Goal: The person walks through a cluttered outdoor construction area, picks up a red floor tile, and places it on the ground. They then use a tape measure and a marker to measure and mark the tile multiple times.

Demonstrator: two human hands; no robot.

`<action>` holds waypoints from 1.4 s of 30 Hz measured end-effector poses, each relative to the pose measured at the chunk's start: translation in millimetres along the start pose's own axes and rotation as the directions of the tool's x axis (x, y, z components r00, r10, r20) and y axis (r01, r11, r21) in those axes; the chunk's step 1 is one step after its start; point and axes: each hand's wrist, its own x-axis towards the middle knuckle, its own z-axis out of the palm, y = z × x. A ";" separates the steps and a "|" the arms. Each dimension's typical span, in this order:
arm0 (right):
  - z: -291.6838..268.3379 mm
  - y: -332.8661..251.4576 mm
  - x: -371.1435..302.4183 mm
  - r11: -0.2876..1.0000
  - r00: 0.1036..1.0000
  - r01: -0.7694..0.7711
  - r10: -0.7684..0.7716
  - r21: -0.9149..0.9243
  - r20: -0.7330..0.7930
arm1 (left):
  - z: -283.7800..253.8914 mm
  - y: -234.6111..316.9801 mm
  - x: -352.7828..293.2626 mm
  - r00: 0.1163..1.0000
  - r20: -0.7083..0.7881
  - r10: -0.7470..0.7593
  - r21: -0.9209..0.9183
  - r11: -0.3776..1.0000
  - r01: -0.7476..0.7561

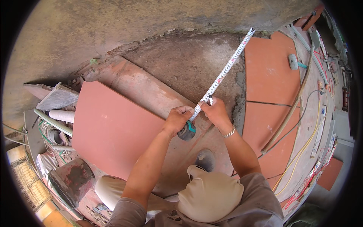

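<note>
A tape measure's white blade [220,78] stretches from my hands to the foot of the wall at the far right, above bare, rough ground. My left hand [177,120] pinches the blade just beyond the dark case with teal trim [186,131], which hangs beside my fingers. Close by, my right hand [217,112] is closed around a small black-and-white pen [211,100], its fingers at the blade's edge. A large reddish tile [113,128] with a curved left edge lies left of my left forearm. Laid reddish tiles [270,72] border the bare patch on the right.
A stained wall [124,22] runs along the far side. A mallet [293,61] rests on the right-hand tiles, near a long curved strip [289,109] and a yellow cable [302,151]. At left are a dirty bucket [72,179], broken slabs [58,96] and pipes [62,115].
</note>
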 end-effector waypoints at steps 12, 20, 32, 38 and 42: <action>3.8 1.2 -8.0 1.000 1.000 0.017 -0.018 0.016 0.015 | -7.9 -11.4 -0.1 0.998 -0.027 0.062 0.105 0.993 -0.059; -60.4 8.6 -29.9 0.934 0.967 0.061 0.033 0.353 -0.254 | -69.8 -9.9 -15.7 0.994 0.059 0.089 0.360 0.927 -0.105; -144.7 36.9 -43.5 0.935 0.888 -0.014 0.174 0.354 -0.426 | -177.3 101.2 -76.6 0.988 0.112 0.103 0.811 0.565 -0.151; -114.4 64.0 -56.0 0.971 0.973 -0.130 0.164 0.202 -0.165 | -200.8 156.2 -77.7 0.914 0.191 0.357 0.978 0.011 -0.208; -85.5 78.6 -54.3 0.994 0.998 0.010 -0.017 -0.111 -0.060 | -187.5 183.8 -69.4 0.852 0.121 0.510 0.989 -0.137 -0.058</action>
